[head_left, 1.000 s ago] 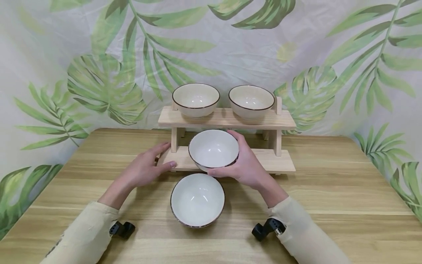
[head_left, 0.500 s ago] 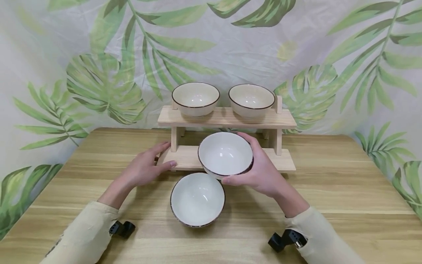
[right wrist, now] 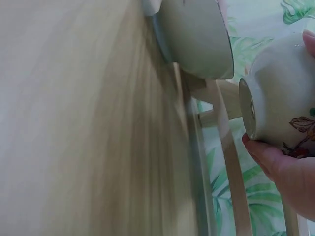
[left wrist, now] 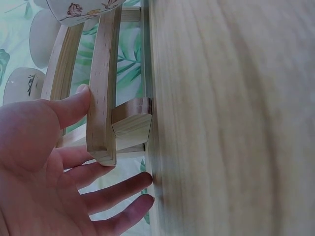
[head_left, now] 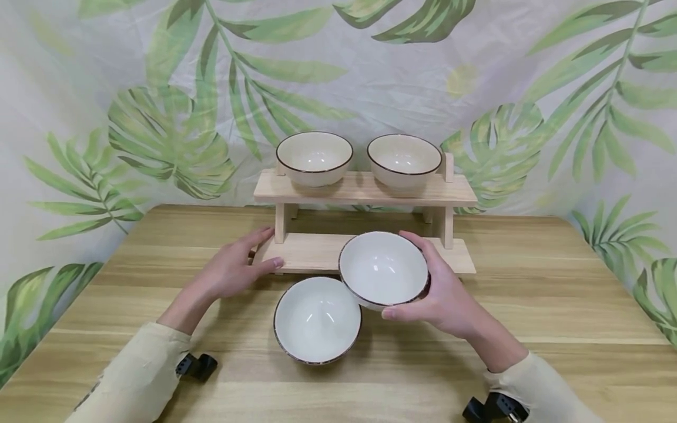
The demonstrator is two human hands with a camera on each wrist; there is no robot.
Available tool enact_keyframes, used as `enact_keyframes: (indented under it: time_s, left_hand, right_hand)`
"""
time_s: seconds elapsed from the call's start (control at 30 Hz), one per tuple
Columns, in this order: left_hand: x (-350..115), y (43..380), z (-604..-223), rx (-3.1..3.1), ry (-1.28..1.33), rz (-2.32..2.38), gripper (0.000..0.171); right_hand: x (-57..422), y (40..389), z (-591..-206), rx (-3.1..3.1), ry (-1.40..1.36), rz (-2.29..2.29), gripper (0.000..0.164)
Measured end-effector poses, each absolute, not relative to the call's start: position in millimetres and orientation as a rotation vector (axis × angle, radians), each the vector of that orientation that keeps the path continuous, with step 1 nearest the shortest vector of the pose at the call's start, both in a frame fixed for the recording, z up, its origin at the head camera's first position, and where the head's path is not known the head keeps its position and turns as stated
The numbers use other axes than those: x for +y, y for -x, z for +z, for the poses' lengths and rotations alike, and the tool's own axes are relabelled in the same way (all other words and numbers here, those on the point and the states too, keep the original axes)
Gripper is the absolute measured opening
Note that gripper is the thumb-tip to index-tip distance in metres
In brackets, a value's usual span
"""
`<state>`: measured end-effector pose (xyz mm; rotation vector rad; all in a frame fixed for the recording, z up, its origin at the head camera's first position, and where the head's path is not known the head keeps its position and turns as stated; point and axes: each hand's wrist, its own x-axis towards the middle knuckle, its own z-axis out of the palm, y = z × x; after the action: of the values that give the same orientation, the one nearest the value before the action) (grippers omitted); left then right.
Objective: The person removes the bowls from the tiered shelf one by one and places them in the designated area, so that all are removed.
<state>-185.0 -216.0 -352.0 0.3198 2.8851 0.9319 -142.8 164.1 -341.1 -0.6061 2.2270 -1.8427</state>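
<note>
The right hand (head_left: 449, 299) grips a round, shiny white bowl (head_left: 383, 267) with a dark rim above the wood-grained desk (head_left: 539, 282); some fingers hide behind it. It covers a bit of a matching white bowl (head_left: 317, 320) to its near left. The left hand (head_left: 230, 267), fingers spread, touches the left end of the pale wooden two-step rack (head_left: 309, 251), open between its steps.

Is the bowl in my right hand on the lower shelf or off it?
Off it. The right hand holds the bowl up; in the right wrist view its bare foot shows, clear of the lower shelf.
</note>
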Motion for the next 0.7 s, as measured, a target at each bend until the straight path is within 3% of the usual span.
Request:
enact_keyframes:
  time_s: [0.7]
  left_hand:
    - [-216.1,185.6,-351.3,2.882,-0.317,0.927,0.082]
  right_hand:
    - [203.0,131.2,-362.7,2.214,0.687,-1.752,0.115]
